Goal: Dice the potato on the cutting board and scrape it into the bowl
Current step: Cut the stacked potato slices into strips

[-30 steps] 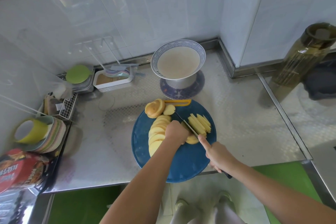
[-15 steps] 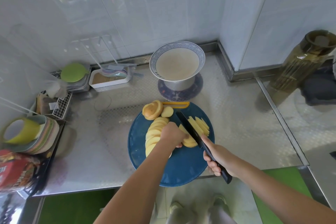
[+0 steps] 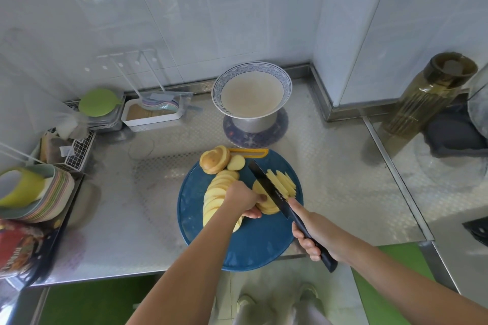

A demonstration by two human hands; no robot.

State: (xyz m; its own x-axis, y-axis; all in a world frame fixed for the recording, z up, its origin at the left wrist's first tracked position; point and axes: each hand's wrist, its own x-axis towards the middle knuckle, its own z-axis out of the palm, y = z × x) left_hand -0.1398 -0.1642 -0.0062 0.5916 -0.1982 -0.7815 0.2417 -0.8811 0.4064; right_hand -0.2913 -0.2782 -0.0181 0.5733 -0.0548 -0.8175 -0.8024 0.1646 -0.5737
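The potato (image 3: 214,192) lies on the board (image 3: 250,245), mostly as a fan of round slices. A few pieces past the knife (image 3: 266,186) are cut into sticks. No dice show yet, so the cross-cuts and the scrape into the bowl (image 3: 287,84), beyond the board on the tabletop (image 3: 343,179), seem left to do. The left hand (image 3: 240,199) curls over a small stack of slices, holding it down; the right hand (image 3: 317,235) grips the knife handle. The left fingertips are hidden, and I cannot tell whether the bowl holds anything.
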